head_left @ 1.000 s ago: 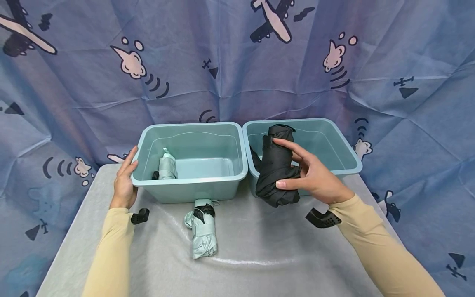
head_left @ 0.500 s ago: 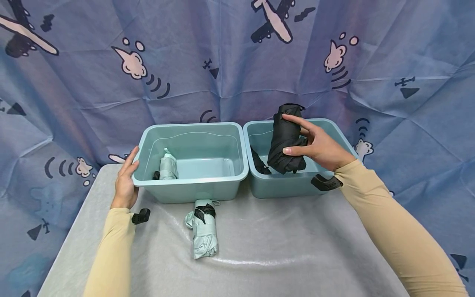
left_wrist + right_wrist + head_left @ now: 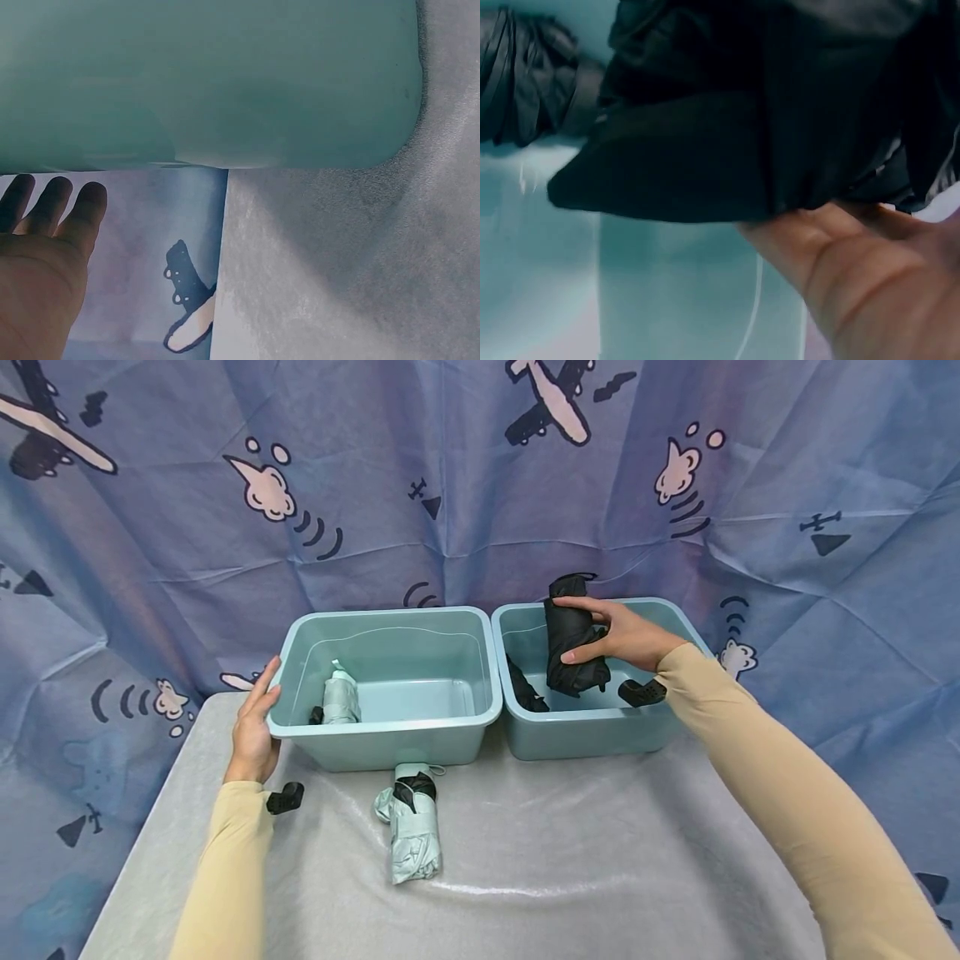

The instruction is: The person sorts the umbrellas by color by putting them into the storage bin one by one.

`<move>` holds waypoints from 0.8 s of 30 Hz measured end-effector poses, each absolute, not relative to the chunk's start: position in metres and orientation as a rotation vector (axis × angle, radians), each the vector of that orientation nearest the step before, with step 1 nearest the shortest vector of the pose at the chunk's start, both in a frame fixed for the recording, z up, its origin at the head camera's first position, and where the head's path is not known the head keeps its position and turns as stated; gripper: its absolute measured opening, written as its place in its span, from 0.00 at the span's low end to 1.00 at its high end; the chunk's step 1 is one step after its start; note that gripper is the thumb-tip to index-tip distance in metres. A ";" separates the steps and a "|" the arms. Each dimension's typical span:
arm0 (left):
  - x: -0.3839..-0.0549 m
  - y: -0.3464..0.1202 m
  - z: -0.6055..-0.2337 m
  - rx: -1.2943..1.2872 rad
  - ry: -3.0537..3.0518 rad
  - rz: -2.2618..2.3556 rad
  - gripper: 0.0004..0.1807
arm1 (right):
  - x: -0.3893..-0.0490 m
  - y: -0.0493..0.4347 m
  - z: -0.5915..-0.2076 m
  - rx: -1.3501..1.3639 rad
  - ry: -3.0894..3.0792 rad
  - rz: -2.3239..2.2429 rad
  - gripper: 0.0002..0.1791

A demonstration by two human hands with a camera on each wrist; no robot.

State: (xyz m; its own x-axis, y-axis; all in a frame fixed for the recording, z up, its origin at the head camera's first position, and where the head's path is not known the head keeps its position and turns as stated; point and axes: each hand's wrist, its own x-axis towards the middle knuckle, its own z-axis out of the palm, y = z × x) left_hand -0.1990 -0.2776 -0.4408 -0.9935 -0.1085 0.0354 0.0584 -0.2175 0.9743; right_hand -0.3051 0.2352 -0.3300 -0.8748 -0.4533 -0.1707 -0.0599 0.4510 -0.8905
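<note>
A folded black umbrella (image 3: 572,643) is gripped between the thumb and fingers of my right hand (image 3: 630,637), over the right-hand teal bin (image 3: 585,735). Its lower end is inside the bin and its top rises above the back rim. Another black umbrella (image 3: 522,687) lies at that bin's left side, also seen in the right wrist view (image 3: 525,82). My left hand (image 3: 253,735) rests with extended fingers against the left wall of the left-hand teal bin (image 3: 390,745). That bin holds a folded pale green umbrella (image 3: 341,697) and a small black item (image 3: 315,715), mostly hidden.
On the grey-covered table (image 3: 525,860), a pale green folded umbrella (image 3: 415,831) with a black patch lies in front of the left bin. The two bins stand side by side, rims nearly touching. A blue patterned curtain (image 3: 450,485) hangs right behind them.
My right hand has carried the black umbrella from the right bin's front edge up and back, then slightly left and down into the bin. The left hand has stayed in place.
</note>
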 end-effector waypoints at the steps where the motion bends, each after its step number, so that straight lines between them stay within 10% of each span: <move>1: -0.199 -0.278 -0.441 0.062 -1.898 -2.367 0.30 | -0.308 0.234 -0.332 -0.429 2.312 -1.391 0.51; 24: -0.201 -0.279 -0.441 0.046 -1.888 -2.367 0.30 | -0.333 0.218 -0.381 -0.434 2.249 -1.013 0.51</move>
State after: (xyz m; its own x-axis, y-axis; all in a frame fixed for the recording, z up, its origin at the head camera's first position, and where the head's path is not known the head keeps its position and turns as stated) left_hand -0.2006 -0.2793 -0.4408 -0.9931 -0.1077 0.0471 0.0699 -0.2186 0.9733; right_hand -0.3330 0.2176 -0.3813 -0.7497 -0.5214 -0.4075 -0.0406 0.6509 -0.7581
